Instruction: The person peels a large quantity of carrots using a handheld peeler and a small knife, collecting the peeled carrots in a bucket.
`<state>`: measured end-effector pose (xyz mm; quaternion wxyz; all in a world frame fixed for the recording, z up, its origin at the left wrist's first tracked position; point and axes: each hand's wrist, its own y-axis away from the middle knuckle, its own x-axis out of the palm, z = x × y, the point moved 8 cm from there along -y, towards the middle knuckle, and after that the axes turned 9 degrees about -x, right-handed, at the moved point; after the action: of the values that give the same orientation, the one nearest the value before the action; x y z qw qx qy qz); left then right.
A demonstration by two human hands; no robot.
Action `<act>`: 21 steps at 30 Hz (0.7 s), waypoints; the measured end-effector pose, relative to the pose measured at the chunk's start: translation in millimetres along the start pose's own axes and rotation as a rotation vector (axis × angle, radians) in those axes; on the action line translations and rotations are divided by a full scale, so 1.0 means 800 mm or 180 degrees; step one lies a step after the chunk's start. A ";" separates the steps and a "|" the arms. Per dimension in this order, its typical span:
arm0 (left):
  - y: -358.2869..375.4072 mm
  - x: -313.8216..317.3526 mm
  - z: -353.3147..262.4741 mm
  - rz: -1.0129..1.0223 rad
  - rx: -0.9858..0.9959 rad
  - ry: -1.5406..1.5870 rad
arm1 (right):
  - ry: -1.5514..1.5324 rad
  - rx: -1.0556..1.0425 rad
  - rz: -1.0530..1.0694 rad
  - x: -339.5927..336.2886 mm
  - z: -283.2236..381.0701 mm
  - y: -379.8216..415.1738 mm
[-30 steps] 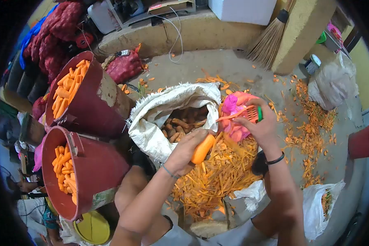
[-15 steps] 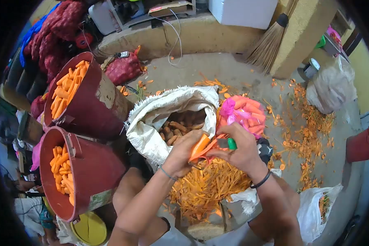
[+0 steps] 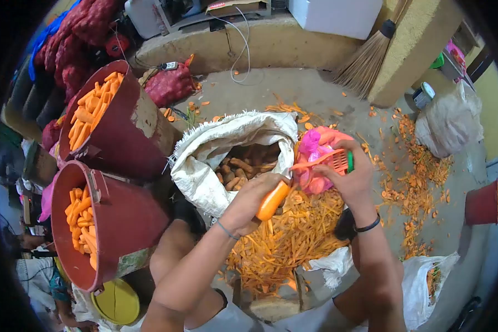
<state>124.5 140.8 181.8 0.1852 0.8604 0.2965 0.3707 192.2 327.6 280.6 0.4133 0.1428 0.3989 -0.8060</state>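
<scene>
My left hand (image 3: 250, 202) is wrapped round a peeled orange carrot (image 3: 272, 201), held beside the mouth of a white woven sack (image 3: 193, 191). Unpeeled brown carrots (image 3: 243, 169) lie inside that sack. To the right, my right hand (image 3: 351, 174) grips a coral-coloured peeler (image 3: 337, 160) with a slotted body and a green edge, apart from the carrot. Beneath both hands spreads a heap of orange peelings (image 3: 288, 238). A pink plastic bag (image 3: 310, 145) with carrots in it rests just behind the peeler, partly covered by it.
Two red buckets (image 3: 133, 218) of peeled carrots tilt at the left. A red net sack (image 3: 169, 86) stands by the wall ledge. Scraps (image 3: 409, 193) litter the floor at right, near a small red bucket (image 3: 481, 203). A broom (image 3: 365, 58) leans against the pillar.
My right hand has drawn the peeler away from the carrot, up and to the right. The carrot in my left hand now shows more fully, its end pointing down.
</scene>
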 end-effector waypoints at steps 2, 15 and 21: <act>0.001 0.000 -0.006 -0.0115 -0.0066 0.0134 | 0.0083 0.0078 -0.0002 -0.004 0.005 0.004; 0.004 0.000 -0.007 0.0015 0.0012 0.0278 | -0.0242 -0.0863 0.0388 0.034 0.056 0.019; 0.008 0.010 -0.013 0.0075 0.0181 -0.0334 | -0.0040 -0.0230 -0.0288 0.001 -0.013 0.004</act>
<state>123.6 142.4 196.6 0.1717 0.8870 0.2866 0.3187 193.1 334.0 272.4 0.3839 0.1046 0.4312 -0.8098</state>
